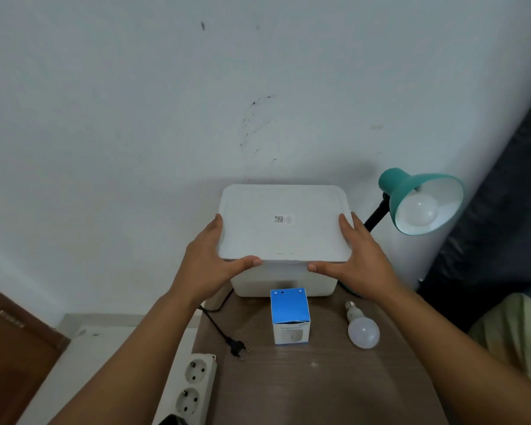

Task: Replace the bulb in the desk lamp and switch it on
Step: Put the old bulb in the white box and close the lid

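Mostly wall (135, 102) up top, white, with dark scuff marks. Below it a wood-grain table (319, 388) runs to the bottom edge. White lidded bin (284, 237) stands at the table's far end against the wall (small QR sticker on the lid). Both hands are on its lid: left hand (210, 260) wraps the left near corner, fingers along the side edge and thumb across the front edge; right hand (360, 256) mirrors it on the right near corner, so each grips the lid. Teal lamp (411, 197) is just right of the bin, shade tilted toward the camera, a white bulb seated inside it, unlit; black neck drops behind the right hand. White power strip (193, 391) lies off the table's left edge, two sockets showing. Blue-and-white box (289, 317) stands upright on the table just in front of the bin. Loose bulb (361, 328) lies on its side right of the box, screw base pointing toward the bin. Black plug (238, 348) rests on the table left of the box, not in the strip; its cord runs back toward the bin.
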`<state>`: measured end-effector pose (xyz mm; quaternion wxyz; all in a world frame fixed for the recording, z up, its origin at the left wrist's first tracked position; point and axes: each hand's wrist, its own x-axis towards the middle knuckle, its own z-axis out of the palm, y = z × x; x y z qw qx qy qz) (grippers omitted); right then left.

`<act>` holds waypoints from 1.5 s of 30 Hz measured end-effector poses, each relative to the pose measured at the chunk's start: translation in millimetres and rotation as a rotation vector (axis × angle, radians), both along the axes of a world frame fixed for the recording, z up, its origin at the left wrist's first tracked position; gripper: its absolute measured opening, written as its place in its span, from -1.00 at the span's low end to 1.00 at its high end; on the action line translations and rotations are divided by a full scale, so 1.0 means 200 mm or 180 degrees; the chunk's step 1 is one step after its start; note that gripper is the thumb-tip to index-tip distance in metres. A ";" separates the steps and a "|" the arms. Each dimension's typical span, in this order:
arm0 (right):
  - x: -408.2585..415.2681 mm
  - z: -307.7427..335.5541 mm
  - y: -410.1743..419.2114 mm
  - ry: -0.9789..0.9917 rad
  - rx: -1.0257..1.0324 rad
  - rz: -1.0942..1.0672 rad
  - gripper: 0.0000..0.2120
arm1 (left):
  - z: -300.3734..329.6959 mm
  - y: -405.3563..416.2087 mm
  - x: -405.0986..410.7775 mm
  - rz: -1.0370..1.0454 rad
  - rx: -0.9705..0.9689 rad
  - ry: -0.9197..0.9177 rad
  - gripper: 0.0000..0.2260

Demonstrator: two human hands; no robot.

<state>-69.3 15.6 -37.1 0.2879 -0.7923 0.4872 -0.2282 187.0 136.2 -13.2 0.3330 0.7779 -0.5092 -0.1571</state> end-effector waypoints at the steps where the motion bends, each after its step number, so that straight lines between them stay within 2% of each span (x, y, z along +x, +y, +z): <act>1: -0.03 0.00 0.04 -0.0014 -0.0011 0.0004 0.21 | 0.00 0.04 -0.02 0.0004 -0.0021 -0.0021 0.13; 5: -0.15 -0.04 0.22 -0.0025 -0.0003 0.0010 0.28 | -0.03 0.24 -0.14 0.0006 -0.0039 -0.0106 0.08; 16: -0.51 -0.28 0.85 0.0058 0.0138 0.0077 0.19 | -0.26 0.81 -0.52 0.0047 0.0313 0.0028 0.09; 22: -0.65 -0.39 1.06 0.0384 0.0539 0.0055 0.19 | -0.42 1.03 -0.64 0.0071 0.0572 0.0126 0.09; 31: -0.72 -0.56 1.16 0.0707 0.0701 0.0069 0.17 | -0.56 1.13 -0.71 0.0080 0.0992 0.0243 0.08; 36: -0.72 -0.66 1.16 0.0770 0.0770 0.0050 0.24 | -0.64 1.15 -0.72 0.0117 0.1151 0.0325 0.09; 41: -0.71 -0.73 1.15 0.1039 0.0649 0.0096 0.21 | -0.70 1.16 -0.73 0.0059 0.1280 0.0198 0.10; 45: -0.70 -0.76 1.15 0.1170 0.0462 0.0144 0.19 | -0.73 1.16 -0.74 -0.0014 0.1458 -0.0160 0.05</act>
